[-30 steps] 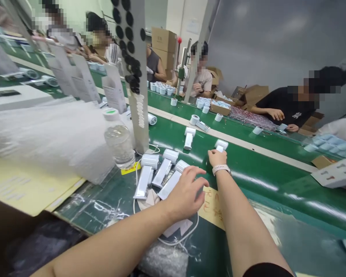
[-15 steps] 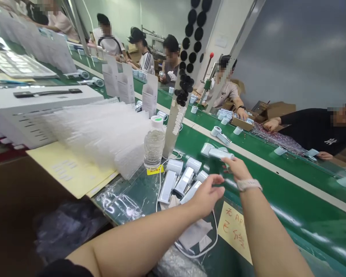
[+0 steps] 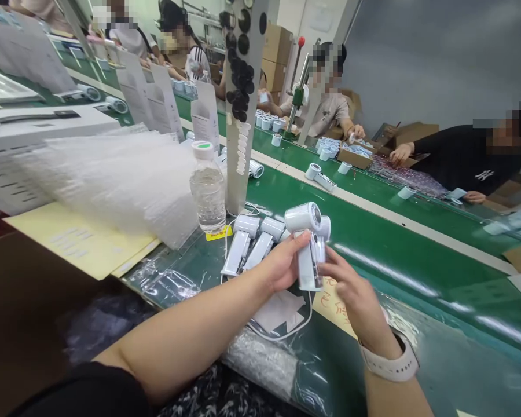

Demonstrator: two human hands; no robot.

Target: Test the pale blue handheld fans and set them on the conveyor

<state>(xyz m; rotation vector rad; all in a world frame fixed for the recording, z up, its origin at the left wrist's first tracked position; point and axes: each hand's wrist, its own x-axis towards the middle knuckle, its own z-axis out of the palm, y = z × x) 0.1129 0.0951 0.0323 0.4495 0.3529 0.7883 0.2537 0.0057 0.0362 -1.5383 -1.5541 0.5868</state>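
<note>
A white hair-dryer-shaped device [image 3: 307, 263], with a round barrel head and an open handle showing inner parts, is gripped in my left hand [image 3: 282, 263]. Tight behind it, the head of a second such device [image 3: 326, 227] shows; most of that one is hidden. My right hand [image 3: 351, 292], a pale band on its wrist, has its fingers bent against the right side of the handles. Just left of my hands, similar devices [image 3: 238, 252] lie side by side on the green bench, and a white cable loops below them.
A clear bottle [image 3: 207, 188] stands beside a metal post [image 3: 238, 191]. Stacked white bubble sleeves [image 3: 125, 179] and yellow sheets [image 3: 82, 240] are at left. Beyond runs a green conveyor [image 3: 373, 231] carrying blue-white parts; several people work along its far side.
My right hand has come back from the conveyor toward me, bringing devices with it. My left hand, empty before, now grips one. The view has shifted to the right.
</note>
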